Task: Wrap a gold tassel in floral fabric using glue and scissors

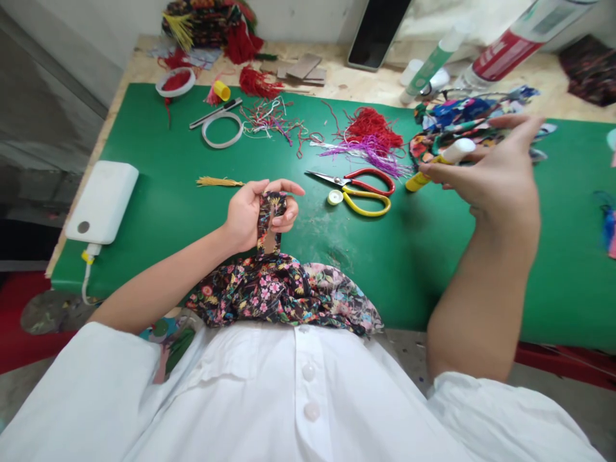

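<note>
My left hand (253, 215) is closed around a narrow part of a black floral cloth (260, 285), with a flat brown piece (271, 240) showing along it. The rest of the cloth lies bunched at the table edge against my shirt. Over the right side of the mat, my right hand (505, 173) grips a yellow and white glue stick (440, 163), tilted with its yellow end low. Between my hands lie scissors (359, 186) with one red and one yellow handle, next to a small round white cap (334, 197). A yellow tassel (220, 182) lies just beyond my left hand.
Red threads (370, 128), purple threads (373, 154) and white tape rings (222, 130) lie across the green mat (158, 138). A white power bank (102, 202) with a cable is at left. Behind stand a phone (378, 32) and bottles (510, 51); floral fabric (447, 115) lies beyond my right hand.
</note>
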`<action>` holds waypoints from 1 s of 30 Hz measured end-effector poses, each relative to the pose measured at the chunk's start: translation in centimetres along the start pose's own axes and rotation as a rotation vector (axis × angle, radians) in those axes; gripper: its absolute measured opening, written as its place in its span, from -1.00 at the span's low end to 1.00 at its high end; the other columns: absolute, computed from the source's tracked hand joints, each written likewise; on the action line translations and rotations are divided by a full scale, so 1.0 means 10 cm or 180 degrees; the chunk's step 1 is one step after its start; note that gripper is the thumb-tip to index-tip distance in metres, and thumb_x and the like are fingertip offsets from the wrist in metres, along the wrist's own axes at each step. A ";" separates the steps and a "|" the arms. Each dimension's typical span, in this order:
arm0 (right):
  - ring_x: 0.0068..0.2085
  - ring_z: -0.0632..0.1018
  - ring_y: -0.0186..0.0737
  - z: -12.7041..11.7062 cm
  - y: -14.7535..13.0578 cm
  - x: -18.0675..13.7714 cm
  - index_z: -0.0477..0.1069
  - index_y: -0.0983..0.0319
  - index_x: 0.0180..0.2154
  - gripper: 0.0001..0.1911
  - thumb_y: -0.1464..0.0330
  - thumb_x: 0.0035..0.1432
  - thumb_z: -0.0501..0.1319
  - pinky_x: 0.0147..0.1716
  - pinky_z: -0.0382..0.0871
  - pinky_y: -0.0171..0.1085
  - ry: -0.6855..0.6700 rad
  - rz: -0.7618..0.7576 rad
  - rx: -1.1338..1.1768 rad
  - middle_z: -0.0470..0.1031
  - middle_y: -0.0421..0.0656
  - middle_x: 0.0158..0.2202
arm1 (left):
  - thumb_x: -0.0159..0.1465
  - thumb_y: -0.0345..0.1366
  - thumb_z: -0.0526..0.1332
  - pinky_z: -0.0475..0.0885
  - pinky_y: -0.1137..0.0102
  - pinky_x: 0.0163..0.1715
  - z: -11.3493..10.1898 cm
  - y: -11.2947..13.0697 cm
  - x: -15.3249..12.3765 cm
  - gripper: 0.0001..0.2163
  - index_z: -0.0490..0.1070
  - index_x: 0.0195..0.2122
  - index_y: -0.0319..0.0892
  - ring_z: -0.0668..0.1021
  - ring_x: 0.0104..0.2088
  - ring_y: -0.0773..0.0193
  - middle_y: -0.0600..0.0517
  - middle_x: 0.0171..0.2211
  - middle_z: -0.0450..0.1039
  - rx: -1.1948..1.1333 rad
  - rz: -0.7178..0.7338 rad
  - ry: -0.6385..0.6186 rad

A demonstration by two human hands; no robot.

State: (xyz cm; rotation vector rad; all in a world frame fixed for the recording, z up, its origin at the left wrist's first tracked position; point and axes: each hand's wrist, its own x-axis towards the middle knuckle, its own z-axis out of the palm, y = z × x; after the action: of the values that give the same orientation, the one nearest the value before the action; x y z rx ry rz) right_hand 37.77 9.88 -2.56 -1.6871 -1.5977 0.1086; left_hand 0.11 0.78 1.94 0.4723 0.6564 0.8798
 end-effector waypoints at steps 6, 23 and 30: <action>-0.45 0.54 -0.31 0.08 -0.38 0.04 0.55 0.36 -0.36 -0.58 0.26 -0.25 0.56 -0.52 0.26 -0.22 -0.0470 0.0791 0.0227 0.62 -0.03 -0.40 | 0.43 0.07 -0.01 0.29 0.53 -0.60 0.03 -0.06 0.02 -0.54 0.46 -0.23 -0.23 0.39 -0.63 0.44 0.06 -0.57 0.38 0.0096 0.0034 0.0204; -0.38 0.51 -0.22 0.28 -1.87 -1.11 0.37 0.19 -0.06 -0.70 0.13 0.31 0.22 -0.39 0.31 -0.27 -0.1408 -0.1707 0.1217 0.55 -0.15 -0.32 | 0.41 0.12 0.01 0.20 0.58 -0.71 0.07 -0.17 -0.02 -0.53 0.44 0.14 -0.01 0.27 -0.69 0.57 0.05 -0.22 0.55 0.0263 0.0586 0.0377; -0.34 0.56 -0.17 0.30 -1.89 -1.19 0.36 0.15 -0.08 -0.75 0.17 0.29 0.24 -0.36 0.35 -0.25 -0.1223 -0.1655 0.1107 0.59 -0.13 -0.26 | 0.41 -0.09 0.06 0.27 0.53 -0.67 0.11 -0.15 -0.10 -0.62 0.48 0.11 -0.10 0.32 -0.65 0.50 0.03 -0.29 0.49 0.0425 0.0413 0.0406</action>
State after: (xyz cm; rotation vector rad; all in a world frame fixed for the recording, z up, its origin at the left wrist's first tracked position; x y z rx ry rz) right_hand 18.55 -1.14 1.15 -0.9871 -2.1108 0.4389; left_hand 1.21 -1.05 2.12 0.5870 0.8116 0.9985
